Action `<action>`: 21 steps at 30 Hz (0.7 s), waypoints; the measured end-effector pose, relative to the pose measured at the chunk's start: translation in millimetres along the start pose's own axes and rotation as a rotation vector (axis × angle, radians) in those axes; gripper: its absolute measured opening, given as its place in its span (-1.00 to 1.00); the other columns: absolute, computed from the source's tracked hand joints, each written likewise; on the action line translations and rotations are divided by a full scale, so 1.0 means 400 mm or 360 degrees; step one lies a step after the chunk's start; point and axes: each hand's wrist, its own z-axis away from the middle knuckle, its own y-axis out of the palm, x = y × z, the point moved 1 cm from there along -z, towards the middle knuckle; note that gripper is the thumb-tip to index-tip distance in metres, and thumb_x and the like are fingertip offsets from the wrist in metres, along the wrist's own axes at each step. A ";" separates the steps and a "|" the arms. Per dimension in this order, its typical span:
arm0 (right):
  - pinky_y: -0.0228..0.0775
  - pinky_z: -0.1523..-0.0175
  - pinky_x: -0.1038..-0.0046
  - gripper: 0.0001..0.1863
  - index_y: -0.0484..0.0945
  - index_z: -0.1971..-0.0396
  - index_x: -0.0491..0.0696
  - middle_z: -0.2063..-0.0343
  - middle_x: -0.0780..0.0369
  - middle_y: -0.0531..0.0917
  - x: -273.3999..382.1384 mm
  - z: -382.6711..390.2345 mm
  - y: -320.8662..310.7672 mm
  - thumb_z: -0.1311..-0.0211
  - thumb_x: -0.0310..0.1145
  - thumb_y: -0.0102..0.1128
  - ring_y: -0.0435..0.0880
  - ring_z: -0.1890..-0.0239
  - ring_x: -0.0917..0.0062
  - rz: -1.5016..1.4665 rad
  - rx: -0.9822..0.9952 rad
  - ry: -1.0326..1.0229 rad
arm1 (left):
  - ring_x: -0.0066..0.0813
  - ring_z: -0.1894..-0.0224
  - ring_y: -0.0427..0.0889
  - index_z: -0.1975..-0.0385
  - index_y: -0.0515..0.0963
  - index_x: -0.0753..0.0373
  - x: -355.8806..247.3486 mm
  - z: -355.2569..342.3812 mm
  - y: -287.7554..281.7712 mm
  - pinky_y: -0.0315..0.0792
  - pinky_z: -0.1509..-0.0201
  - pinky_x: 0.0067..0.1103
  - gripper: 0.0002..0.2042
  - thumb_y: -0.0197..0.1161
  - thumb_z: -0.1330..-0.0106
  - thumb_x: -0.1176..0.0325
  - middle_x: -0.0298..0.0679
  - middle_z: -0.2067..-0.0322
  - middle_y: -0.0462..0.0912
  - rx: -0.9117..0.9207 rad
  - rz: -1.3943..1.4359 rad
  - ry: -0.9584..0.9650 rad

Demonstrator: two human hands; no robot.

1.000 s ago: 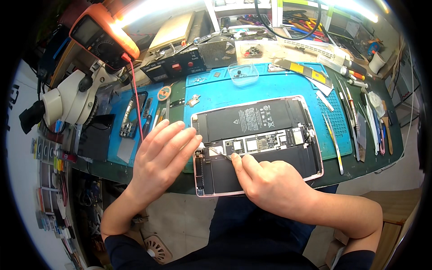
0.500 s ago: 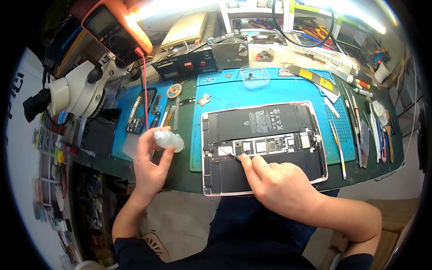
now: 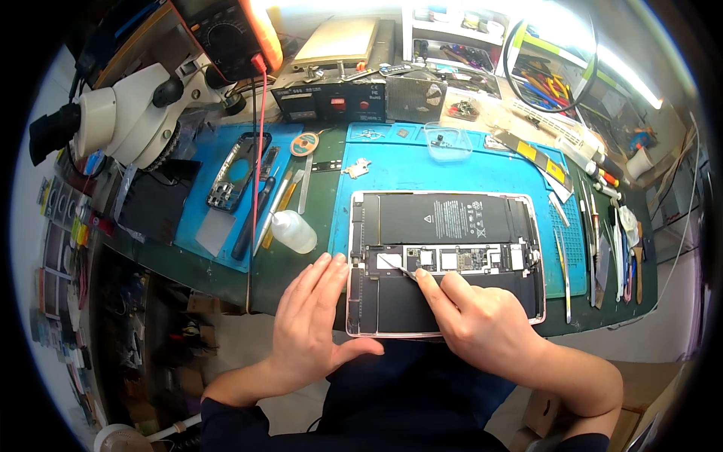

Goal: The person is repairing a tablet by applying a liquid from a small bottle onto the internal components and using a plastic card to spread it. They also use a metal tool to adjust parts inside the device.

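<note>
An opened tablet (image 3: pixel 452 218) lies on the blue mat, its black batteries and a strip of circuit board (image 3: pixel 468 258) exposed. Pinched in my right hand (image 3: pixel 482 313) is a slim metal tool (image 3: pixel 407 272). The tool's tip reaches the white square at the left end of the board strip; its exact type is too small to tell. My left hand (image 3: pixel 309 324) is open and holds nothing, fingers stretched beside the tablet's lower left edge, thumb apart. Just beyond those fingertips is a translucent white bottle (image 3: pixel 294 232), tilted in appearance, on the dark green bench.
A white microscope (image 3: pixel 124 117) and an orange multimeter (image 3: pixel 233 34) are at the upper left. Near the bottle lie screwdrivers (image 3: pixel 247 233) and a phone frame (image 3: pixel 235 177). A clear box (image 3: pixel 447 142) sits behind the tablet. Several thin tools (image 3: pixel 595 248) line the right side.
My left hand has let go of the bottle, now on the bench, and moved right to the tablet's edge, opening. My right hand keeps the metal tool near the same spot on the board.
</note>
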 end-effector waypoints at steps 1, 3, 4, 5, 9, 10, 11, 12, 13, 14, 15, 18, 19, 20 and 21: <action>0.46 0.48 0.59 -0.45 0.64 -0.18 -0.33 0.38 0.29 0.50 -0.003 -0.001 -0.002 -0.15 -0.47 0.27 0.58 0.56 0.68 0.0009 0.0009 -0.0023 | 0.11 -0.38 0.59 -0.37 0.42 0.53 -0.003 0.000 0.005 0.50 -0.40 -0.14 -0.01 0.43 -0.27 -0.35 0.16 -0.30 0.61 -0.0022 0.0004 -0.0008; 0.46 0.48 0.60 -0.44 0.63 -0.19 -0.35 0.38 0.29 0.49 -0.007 -0.004 -0.005 -0.14 -0.47 0.27 0.58 0.57 0.68 0.0020 0.0031 -0.0061 | 0.10 -0.37 0.60 -0.36 0.43 0.55 -0.002 -0.001 0.011 0.51 -0.40 -0.14 0.00 0.47 -0.24 -0.33 0.17 -0.28 0.62 -0.0047 0.0015 -0.0019; 0.46 0.48 0.60 -0.43 0.63 -0.19 -0.35 0.38 0.29 0.49 -0.008 -0.007 -0.006 -0.14 -0.47 0.27 0.57 0.57 0.68 0.0036 0.0049 -0.0076 | 0.10 -0.36 0.61 -0.35 0.44 0.55 -0.001 -0.001 0.012 0.51 -0.39 -0.15 0.00 0.49 -0.23 -0.32 0.18 -0.27 0.63 -0.0049 0.0022 -0.0021; 0.46 0.48 0.60 -0.42 0.62 -0.19 -0.36 0.38 0.29 0.49 -0.009 -0.010 -0.008 -0.13 -0.47 0.27 0.57 0.57 0.68 0.0052 0.0067 -0.0091 | 0.09 -0.36 0.62 -0.33 0.46 0.56 0.000 -0.002 0.013 0.51 -0.39 -0.15 -0.01 0.51 -0.22 -0.31 0.19 -0.26 0.63 -0.0051 0.0029 -0.0023; 0.45 0.49 0.61 -0.40 0.62 -0.20 -0.37 0.37 0.28 0.48 -0.013 -0.016 -0.008 -0.11 -0.46 0.26 0.54 0.57 0.69 0.0070 0.0102 -0.0124 | 0.07 -0.30 0.68 -0.29 0.49 0.56 0.009 -0.009 0.018 0.55 -0.36 -0.17 -0.03 0.51 -0.23 -0.31 0.20 -0.21 0.67 -0.0115 0.0068 0.0015; 0.45 0.50 0.61 -0.40 0.63 -0.20 -0.37 0.37 0.29 0.48 -0.016 -0.021 -0.009 -0.10 -0.46 0.26 0.54 0.56 0.70 0.0070 0.0097 -0.0134 | 0.06 -0.28 0.69 -0.29 0.50 0.56 0.011 -0.009 0.017 0.57 -0.34 -0.17 -0.03 0.51 -0.22 -0.32 0.19 -0.20 0.68 -0.0121 0.0066 0.0022; 0.44 0.50 0.62 -0.40 0.63 -0.20 -0.37 0.37 0.29 0.48 -0.019 -0.026 -0.010 -0.10 -0.46 0.26 0.54 0.56 0.70 0.0070 0.0092 -0.0143 | 0.05 -0.27 0.71 -0.28 0.50 0.56 0.013 -0.009 0.016 0.58 -0.33 -0.18 -0.03 0.51 -0.22 -0.32 0.19 -0.18 0.69 -0.0127 0.0064 0.0029; 0.44 0.50 0.62 -0.39 0.63 -0.20 -0.37 0.37 0.29 0.48 -0.020 -0.030 -0.009 -0.09 -0.46 0.26 0.54 0.55 0.70 0.0070 0.0086 -0.0150 | 0.04 -0.26 0.72 -0.28 0.50 0.56 0.015 -0.009 0.017 0.59 -0.33 -0.18 -0.03 0.50 -0.22 -0.33 0.18 -0.17 0.70 -0.0135 0.0060 0.0038; 0.44 0.50 0.62 -0.39 0.63 -0.20 -0.37 0.36 0.29 0.48 -0.021 -0.035 -0.007 -0.09 -0.45 0.26 0.54 0.55 0.70 0.0088 0.0086 -0.0166 | 0.03 -0.25 0.73 -0.27 0.51 0.56 0.016 -0.010 0.018 0.59 -0.33 -0.19 -0.03 0.49 -0.22 -0.34 0.18 -0.16 0.71 -0.0144 0.0056 0.0048; 0.44 0.50 0.62 -0.39 0.63 -0.20 -0.37 0.36 0.30 0.48 -0.021 -0.039 -0.003 -0.10 -0.45 0.26 0.54 0.54 0.71 0.0105 0.0085 -0.0182 | 0.02 -0.24 0.73 -0.26 0.51 0.56 0.018 -0.010 0.019 0.60 -0.33 -0.19 -0.03 0.48 -0.23 -0.35 0.17 -0.15 0.72 -0.0153 0.0053 0.0057; 0.44 0.50 0.62 -0.39 0.63 -0.21 -0.36 0.36 0.30 0.49 -0.020 -0.043 0.001 -0.10 -0.45 0.26 0.54 0.53 0.71 0.0120 0.0086 -0.0198 | 0.02 -0.24 0.74 -0.26 0.51 0.56 0.020 -0.011 0.018 0.60 -0.33 -0.19 -0.02 0.47 -0.23 -0.36 0.17 -0.15 0.72 -0.0146 0.0030 0.0068; 0.45 0.49 0.62 -0.38 0.63 -0.22 -0.36 0.37 0.32 0.47 -0.024 -0.047 -0.003 -0.09 -0.44 0.26 0.54 0.53 0.71 0.0080 0.0107 -0.0168 | 0.01 -0.22 0.75 -0.25 0.51 0.57 0.025 -0.010 0.018 0.62 -0.32 -0.20 0.00 0.44 -0.22 -0.39 0.16 -0.14 0.73 -0.0151 -0.0027 0.0092; 0.45 0.49 0.62 -0.38 0.63 -0.22 -0.35 0.37 0.32 0.47 -0.025 -0.048 -0.005 -0.09 -0.45 0.26 0.54 0.53 0.71 0.0069 0.0105 -0.0162 | 0.00 -0.22 0.76 -0.26 0.50 0.57 0.027 -0.009 0.022 0.62 -0.31 -0.21 0.01 0.43 -0.22 -0.41 0.15 -0.13 0.74 -0.0170 -0.0040 0.0095; 0.45 0.49 0.61 -0.38 0.63 -0.23 -0.35 0.38 0.32 0.46 -0.025 -0.047 -0.007 -0.10 -0.45 0.26 0.54 0.53 0.70 0.0057 0.0102 -0.0157 | 0.00 -0.22 0.76 -0.27 0.49 0.57 0.027 -0.008 0.025 0.63 -0.31 -0.21 0.02 0.42 -0.22 -0.42 0.14 -0.12 0.74 -0.0190 -0.0053 0.0098; 0.45 0.49 0.61 -0.37 0.62 -0.23 -0.35 0.38 0.32 0.45 -0.024 -0.044 -0.006 -0.10 -0.45 0.26 0.54 0.54 0.70 0.0044 0.0103 -0.0151 | -0.01 -0.22 0.76 -0.28 0.48 0.57 0.028 -0.007 0.027 0.63 -0.30 -0.22 0.03 0.41 -0.22 -0.43 0.13 -0.12 0.75 -0.0197 -0.0051 0.0103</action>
